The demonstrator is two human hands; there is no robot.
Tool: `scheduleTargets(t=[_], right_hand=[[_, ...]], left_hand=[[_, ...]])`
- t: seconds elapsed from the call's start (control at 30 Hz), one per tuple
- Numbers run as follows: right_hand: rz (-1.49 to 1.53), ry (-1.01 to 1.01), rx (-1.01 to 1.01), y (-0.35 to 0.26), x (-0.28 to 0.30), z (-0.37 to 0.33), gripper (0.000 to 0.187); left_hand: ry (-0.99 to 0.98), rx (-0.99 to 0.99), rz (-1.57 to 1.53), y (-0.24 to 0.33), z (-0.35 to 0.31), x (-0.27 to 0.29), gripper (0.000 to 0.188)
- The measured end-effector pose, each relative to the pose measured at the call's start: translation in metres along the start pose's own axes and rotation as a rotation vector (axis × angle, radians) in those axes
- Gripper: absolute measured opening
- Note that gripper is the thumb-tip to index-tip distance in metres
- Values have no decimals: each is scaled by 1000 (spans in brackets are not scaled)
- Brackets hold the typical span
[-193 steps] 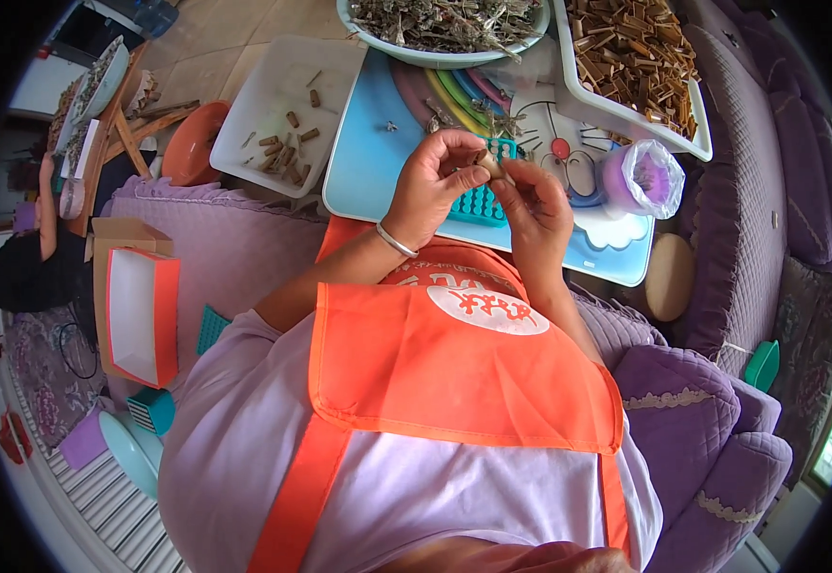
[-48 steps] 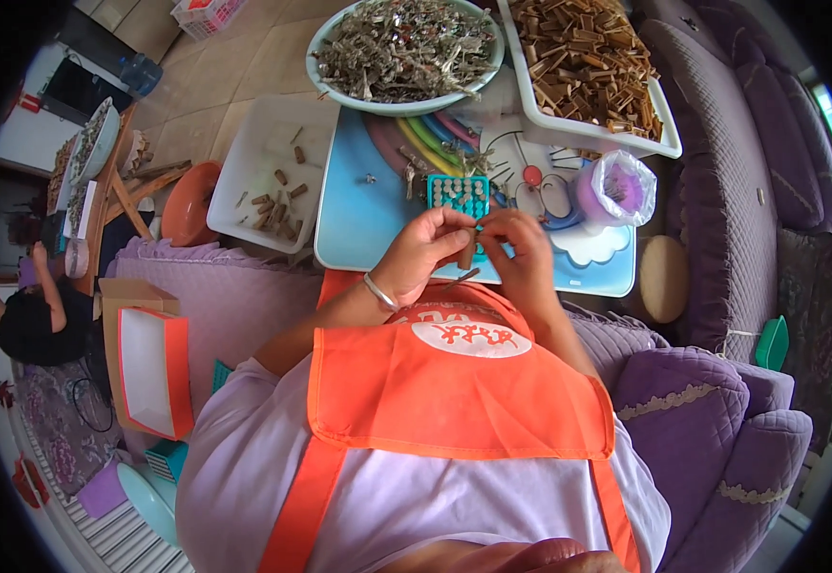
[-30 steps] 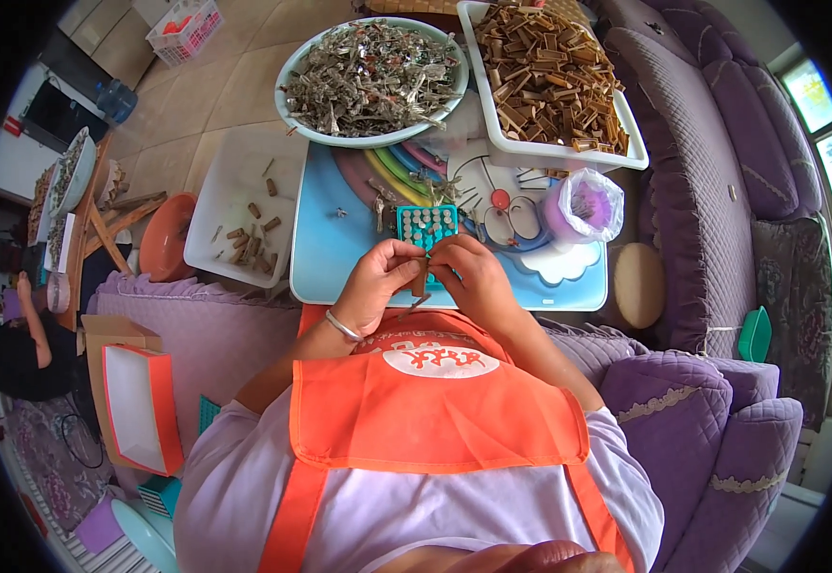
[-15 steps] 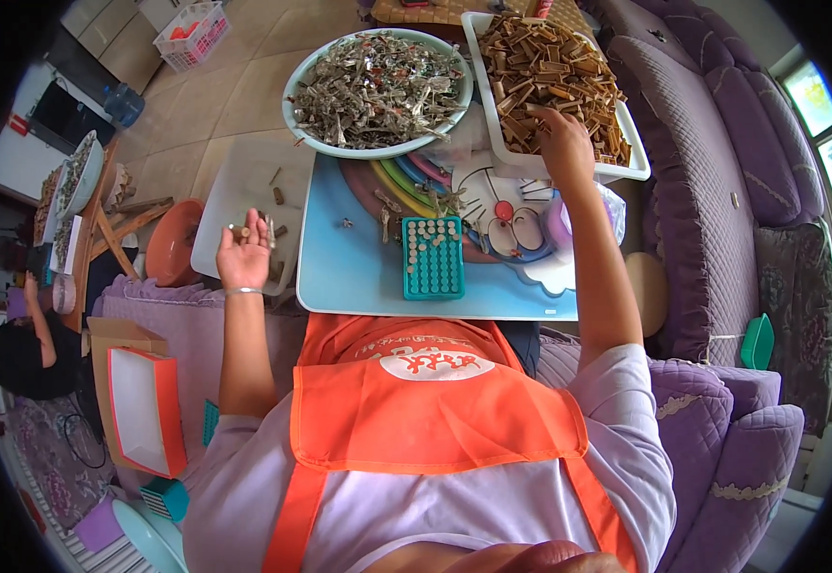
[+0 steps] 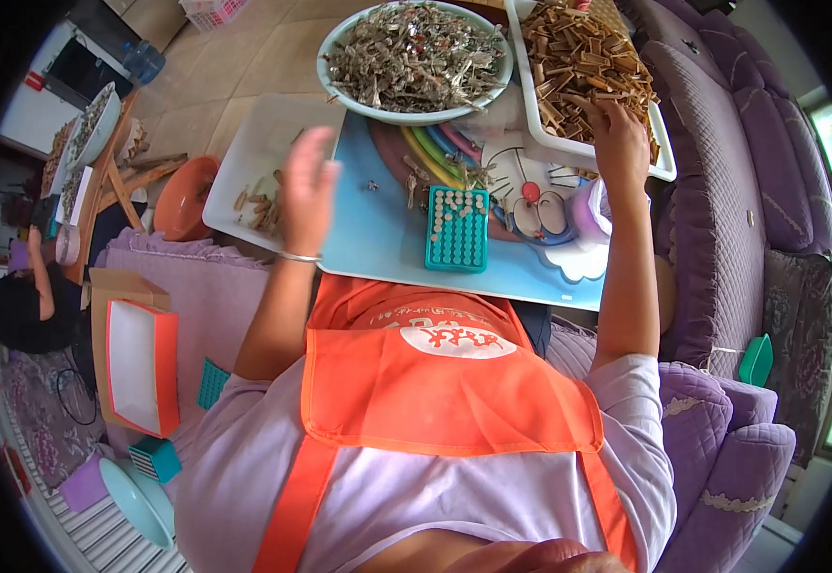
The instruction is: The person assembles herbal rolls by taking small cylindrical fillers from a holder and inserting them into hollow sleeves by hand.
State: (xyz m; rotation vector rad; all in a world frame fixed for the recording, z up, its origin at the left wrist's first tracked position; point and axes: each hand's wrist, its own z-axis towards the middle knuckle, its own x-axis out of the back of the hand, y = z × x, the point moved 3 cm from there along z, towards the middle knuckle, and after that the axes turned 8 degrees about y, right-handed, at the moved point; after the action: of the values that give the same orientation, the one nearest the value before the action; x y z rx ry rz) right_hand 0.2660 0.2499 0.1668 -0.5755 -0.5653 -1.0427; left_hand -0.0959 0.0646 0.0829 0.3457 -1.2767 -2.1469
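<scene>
Over at the far left, the shallow white tray (image 5: 244, 162) holds a scatter of short brown pieces, and the left hand (image 5: 306, 191) hovers just above its near edge, fingers loosely spread and blurred with motion; whether anything sits in that palm, I cannot tell. Moving across, the blue lap table (image 5: 378, 239) carries the teal grid holder (image 5: 457, 229) near its middle, upright cells facing up, a few of the top rows looking filled. Beyond it, the round bowl (image 5: 339, 48) is heaped with greyish scraps. Now to the right side: the right hand (image 5: 618, 143) is down in the long white tray of brown sticks (image 5: 578, 57), fingers curled into the pile as if closing on a piece, though the fingertips are buried and the grip itself is hidden. To do this pick cleanly, my judgement is: take one stick, not a clump, lift it clear of the heap, and keep the left hand free and close to the teal holder to steady it.
</scene>
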Motion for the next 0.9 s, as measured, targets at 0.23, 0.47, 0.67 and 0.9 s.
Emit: scheduleTargets(t=[0.23,0.47,0.67,0.9], right_hand=[[599,-620,150,-117,38,-101,17],[1036,-760,-347,-103,-15,-136,30],[348,-303,-20,-107,-87,-101,22],[234,-220,-45,-96,-115,-91,16]], left_hand=[[-649,-95,222,73,-50,-94,30],[-633,246,-34,33,-80,-77,26],[-558,675,-458,37,-90,-77,37],[-505,779,-516,39,-89,-72,31]])
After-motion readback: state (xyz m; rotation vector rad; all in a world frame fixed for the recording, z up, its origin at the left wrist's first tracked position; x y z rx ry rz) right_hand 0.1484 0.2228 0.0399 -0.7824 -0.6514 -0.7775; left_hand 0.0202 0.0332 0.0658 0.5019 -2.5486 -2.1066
